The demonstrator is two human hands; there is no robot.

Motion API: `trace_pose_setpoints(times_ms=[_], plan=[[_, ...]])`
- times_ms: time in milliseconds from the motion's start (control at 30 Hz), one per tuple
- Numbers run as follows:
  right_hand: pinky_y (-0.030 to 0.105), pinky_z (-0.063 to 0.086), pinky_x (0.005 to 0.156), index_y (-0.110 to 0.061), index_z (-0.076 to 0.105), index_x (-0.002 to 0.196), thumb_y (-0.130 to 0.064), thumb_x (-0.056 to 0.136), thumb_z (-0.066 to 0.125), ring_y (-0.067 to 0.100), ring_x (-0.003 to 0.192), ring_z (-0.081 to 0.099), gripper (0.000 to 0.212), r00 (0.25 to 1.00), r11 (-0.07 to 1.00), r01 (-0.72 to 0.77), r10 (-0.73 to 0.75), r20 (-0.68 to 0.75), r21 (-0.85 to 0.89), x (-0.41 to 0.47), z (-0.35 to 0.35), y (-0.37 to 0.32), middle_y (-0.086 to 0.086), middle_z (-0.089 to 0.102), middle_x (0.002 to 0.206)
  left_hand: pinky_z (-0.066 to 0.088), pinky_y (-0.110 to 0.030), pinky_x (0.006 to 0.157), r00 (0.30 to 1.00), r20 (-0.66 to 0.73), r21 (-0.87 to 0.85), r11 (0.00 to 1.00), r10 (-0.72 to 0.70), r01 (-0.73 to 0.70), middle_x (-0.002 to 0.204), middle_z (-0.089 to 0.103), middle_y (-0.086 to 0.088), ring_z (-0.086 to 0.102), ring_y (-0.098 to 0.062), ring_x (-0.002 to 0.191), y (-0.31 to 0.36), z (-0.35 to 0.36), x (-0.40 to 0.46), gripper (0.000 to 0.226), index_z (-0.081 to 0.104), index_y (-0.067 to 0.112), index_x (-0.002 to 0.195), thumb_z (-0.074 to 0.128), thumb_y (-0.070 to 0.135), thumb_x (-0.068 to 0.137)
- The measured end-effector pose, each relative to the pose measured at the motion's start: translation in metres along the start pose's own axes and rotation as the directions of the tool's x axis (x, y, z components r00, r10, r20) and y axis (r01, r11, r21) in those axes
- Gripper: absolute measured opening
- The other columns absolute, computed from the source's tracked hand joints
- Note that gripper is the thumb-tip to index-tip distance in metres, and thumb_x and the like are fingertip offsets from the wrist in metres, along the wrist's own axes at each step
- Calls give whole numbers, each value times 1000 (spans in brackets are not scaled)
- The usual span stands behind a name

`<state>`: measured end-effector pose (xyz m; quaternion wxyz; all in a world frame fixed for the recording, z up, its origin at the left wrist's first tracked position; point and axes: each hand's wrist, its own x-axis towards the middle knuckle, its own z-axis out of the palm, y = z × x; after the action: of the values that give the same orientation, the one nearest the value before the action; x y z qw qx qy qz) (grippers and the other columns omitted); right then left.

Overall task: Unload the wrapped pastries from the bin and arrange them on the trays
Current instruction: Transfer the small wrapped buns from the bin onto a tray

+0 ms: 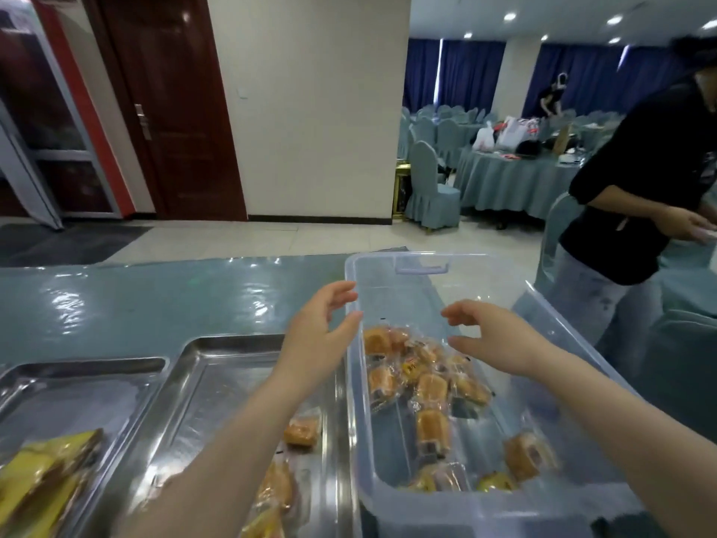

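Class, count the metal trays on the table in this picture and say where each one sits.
2. One tray lies directly left of the clear bin, under the left forearm. The other tray lies further left, cut by the frame edge. More may lie out of view.

left hand [322,328] empty | right hand [492,335] empty | over bin [359,382]

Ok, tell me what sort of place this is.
Most likely a hotel banquet hall or function room. Round tables draped in grey-blue cloths stand with matching covered chairs, blue curtains line the far wall, and steel serving trays sit on the near table.
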<state>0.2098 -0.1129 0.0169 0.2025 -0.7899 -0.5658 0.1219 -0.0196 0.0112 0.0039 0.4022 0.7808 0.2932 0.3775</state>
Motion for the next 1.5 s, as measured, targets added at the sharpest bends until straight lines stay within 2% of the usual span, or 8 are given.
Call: trace_pose_setpoints(times_ms=[267, 400, 533, 633, 767, 933, 1133, 1500], plan=[[22, 36, 88, -27, 36, 140, -45, 79, 70, 18, 119, 50, 72, 930, 974, -36, 115, 348, -225, 76, 23, 86, -1, 48, 137, 35, -22, 96, 973, 197, 225, 971, -122, 77, 132, 50, 12, 46, -5, 120, -9, 76, 64, 49, 42, 30, 134, 60, 31, 88], [31, 38, 99, -29, 8, 150, -48, 68, 78, 27, 127, 44, 109, 900, 971, -19, 121, 419, -239, 115, 70, 107, 7, 38, 147, 37, -27, 100, 955, 180, 323, 931, -237, 171, 140, 46, 6, 45, -11, 124, -23, 104, 82, 55, 39, 27, 139, 60, 29, 88], [61, 19, 110, -54, -15, 140, -45, 72, 75, 43, 142, -2, 113, 864, 897, 74, 161, 478, -436, 128, 128, 123, 10, -10, 158, 33, -28, 103, 950, 231, 477, 875, -211, 78, 141, 45, 2, 43, -15, 128, -33, 111, 78, 53, 37, 22, 140, 55, 24, 90], [70, 11, 107, -53, -12, 141, -57, 71, 72, 46, 138, -21, 110, 841, 883, 106, 166, 514, -458, 130, 153, 134, 10, -28, 154, 38, -28, 97, 942, 280, 527, 850, -188, 13, 132, 55, 2, 50, -17, 119, -32, 112, 75, 45, 44, 22, 135, 52, 23, 91], [58, 25, 110, -46, 11, 142, -66, 59, 73, 40, 141, 13, 105, 866, 910, 160, 57, 498, -383, 132, 156, 141, 6, 5, 156, 43, -30, 92, 935, 281, 562, 827, -215, 21, 123, 60, 5, 54, -18, 110, -31, 114, 76, 42, 45, 25, 133, 52, 24, 92], [40, 47, 89, -41, 37, 129, -51, 62, 77, 28, 113, 51, 79, 892, 929, 179, -14, 452, -325, 127, 152, 141, 1, 40, 131, 43, -27, 86, 930, 286, 581, 814, -232, 25, 125, 59, 7, 55, -15, 108, -34, 114, 73, 41, 45, 25, 132, 51, 24, 91], [32, 46, 79, -40, 45, 119, -35, 73, 70, 21, 96, 52, 53, 877, 931, 186, -12, 481, -315, 119, 135, 132, 0, 48, 118, 38, -21, 78, 934, 282, 585, 811, -220, 14, 121, 60, 5, 51, -9, 97, -39, 114, 67, 39, 48, 24, 129, 51, 24, 91], [28, 40, 67, -39, 40, 118, -32, 64, 79, 15, 83, 46, 67, 963, 919, 220, -153, 220, -326, 116, 3, 106, -8, 39, 103, 46, -38, 92, 918, 328, 754, 647, -224, -112, 129, 54, -2, 53, -22, 112, -47, 118, 68, 46, 44, 22, 130, 57, 28, 86]])
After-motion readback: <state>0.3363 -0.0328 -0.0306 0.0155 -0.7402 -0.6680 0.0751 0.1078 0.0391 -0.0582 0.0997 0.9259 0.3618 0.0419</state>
